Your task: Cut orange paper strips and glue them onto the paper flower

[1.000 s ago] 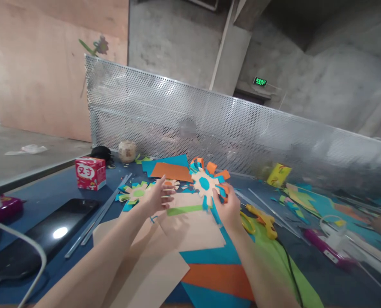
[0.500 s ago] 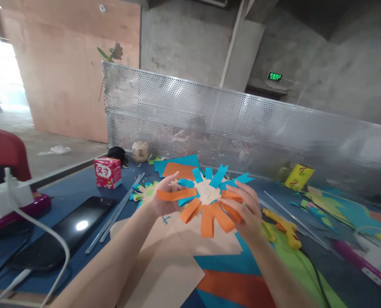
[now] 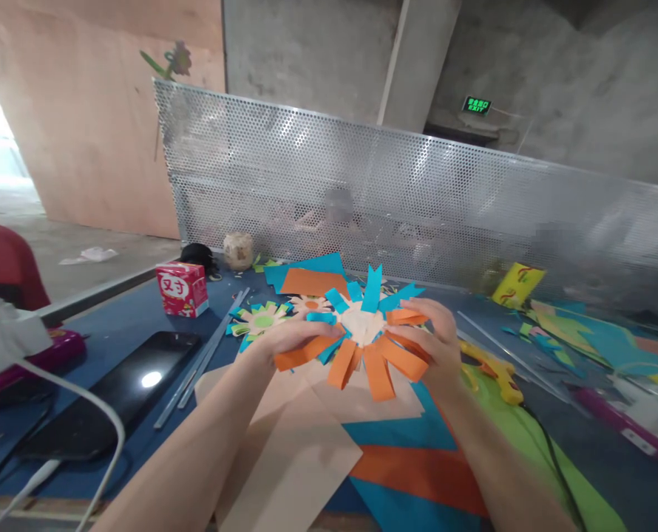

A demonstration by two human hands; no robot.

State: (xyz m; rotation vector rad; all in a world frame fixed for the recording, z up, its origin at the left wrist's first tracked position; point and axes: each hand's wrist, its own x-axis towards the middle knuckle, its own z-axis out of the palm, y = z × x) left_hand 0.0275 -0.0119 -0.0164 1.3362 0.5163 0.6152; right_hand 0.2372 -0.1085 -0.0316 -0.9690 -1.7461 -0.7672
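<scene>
Between my two hands is a paper flower [image 3: 364, 324] with a cream centre, orange looped petals along the near side and blue petals at the back. My left hand [image 3: 285, 341] is closed on its left edge, the thumb over an orange petal. On the right edge, my right hand [image 3: 438, 341] pinches the orange petals between thumb and fingers. The flower is held above sheets of cream paper [image 3: 301, 458]. Just beyond my left hand lies a green, cream and blue paper flower [image 3: 261, 321], next to a small cream one with an orange centre [image 3: 310, 304].
Left are a black phone [image 3: 112, 391], clear glue sticks [image 3: 204, 355], a red box [image 3: 182, 290] and a white cable [image 3: 79, 399]. Right are a yellow glue gun [image 3: 495, 373], green paper [image 3: 528, 451] and a yellow packet [image 3: 518, 285]. A perforated metal screen [image 3: 445, 214] stands behind.
The held flower has shifted slightly right and turned a little in my hands. My left thumb has come down over the orange petal. The camera view has tipped slightly downward.
</scene>
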